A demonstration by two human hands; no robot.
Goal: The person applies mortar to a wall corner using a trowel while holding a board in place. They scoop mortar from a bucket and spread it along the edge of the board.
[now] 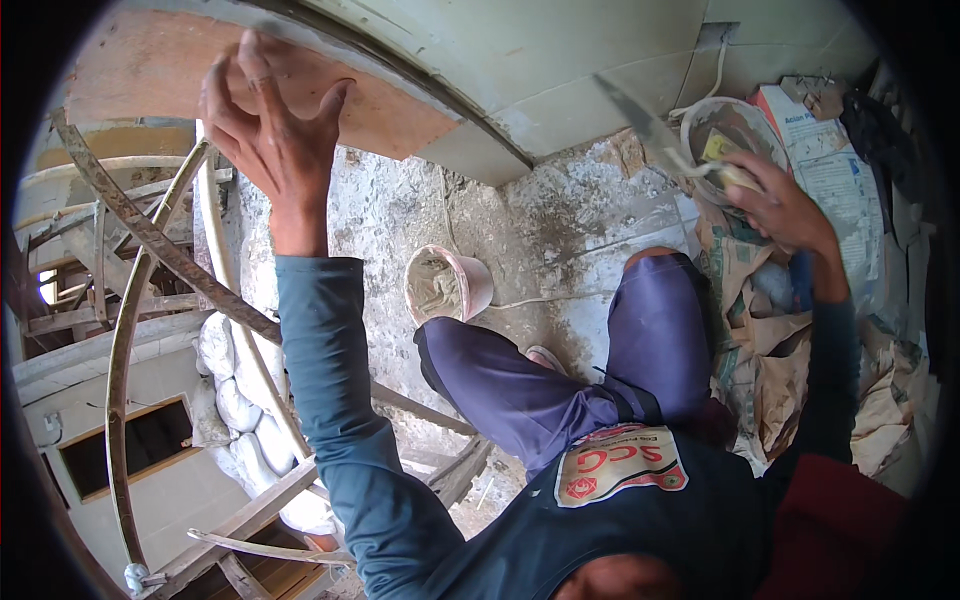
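The left hand [275,150], thumb and fingers spread, is at a reddish-brown board [400,120]; its fingertips seem to touch the surface, though contact is hard to confirm. The right hand [780,205] is wrapped around a trowel [640,118] (its blade points away toward the wall [590,90]). Just beyond the right hand stands a bucket [745,117]; between the hands, nearer the body, sits a mortar pail [478,284].
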